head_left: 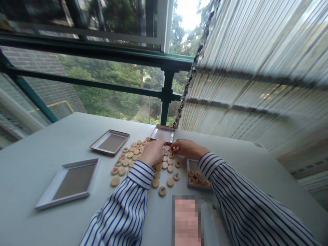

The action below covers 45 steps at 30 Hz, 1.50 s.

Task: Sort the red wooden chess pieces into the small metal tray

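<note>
Round wooden Chinese chess pieces [130, 155] lie spread across the middle of the white table, some showing red or black characters, others blank-side up. Over them is my left hand [153, 152], its back toward me and its fingers curled down; whatever they hold is hidden. My right hand [189, 148] reaches in from the right, thumb and fingers closed on a Chinese chess piece [172, 149] at the edge of the spread. Below my right wrist sits a shallow box tray [188, 172] holding several red-marked pieces; my sleeve covers part of it.
At the table's [20, 177] far edge, a shallow box lid [162, 134] lies beyond my hands. Another brown-edged lid [110, 142] and a white tray [71, 181] lie on the left. A string curtain [251, 78] hangs at the right, beside the window railing [167, 89]. A pixelated patch covers the near edge.
</note>
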### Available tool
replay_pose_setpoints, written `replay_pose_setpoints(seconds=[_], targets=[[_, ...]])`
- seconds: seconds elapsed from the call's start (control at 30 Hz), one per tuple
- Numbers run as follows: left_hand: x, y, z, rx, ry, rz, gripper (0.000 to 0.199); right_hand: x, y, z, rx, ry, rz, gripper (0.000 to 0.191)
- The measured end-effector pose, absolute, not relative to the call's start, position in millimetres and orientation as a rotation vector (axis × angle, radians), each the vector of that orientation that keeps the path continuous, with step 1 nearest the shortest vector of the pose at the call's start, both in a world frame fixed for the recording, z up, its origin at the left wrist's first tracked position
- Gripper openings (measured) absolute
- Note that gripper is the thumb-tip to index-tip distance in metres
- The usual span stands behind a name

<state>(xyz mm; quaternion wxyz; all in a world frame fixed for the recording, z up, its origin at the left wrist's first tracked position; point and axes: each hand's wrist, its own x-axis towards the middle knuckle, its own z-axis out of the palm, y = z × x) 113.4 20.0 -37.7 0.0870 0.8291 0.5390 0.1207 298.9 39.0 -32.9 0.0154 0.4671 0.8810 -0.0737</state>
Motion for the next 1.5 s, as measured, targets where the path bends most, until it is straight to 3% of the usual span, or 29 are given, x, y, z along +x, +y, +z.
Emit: replay_pose_setpoints(seconds=[0.73,1.2,1.5], targets=[[130.9,15.3,-29.5,2.254,1.293,0.729,0.029,307.5,-2.0,-13.0,1.667,2.969,0.125,0.022],[152.5,1.5,-23.9,1.831,0.879,0.687,0.031,324.7,-49.5,-8.2,1.881,3.101,-0.001,0.024],[164.8,-7.0,-27.8,1.812,0.812,0.635,0.031,338.0,-69.6,-15.1,1.973,3.230,-0.350,0.024]])
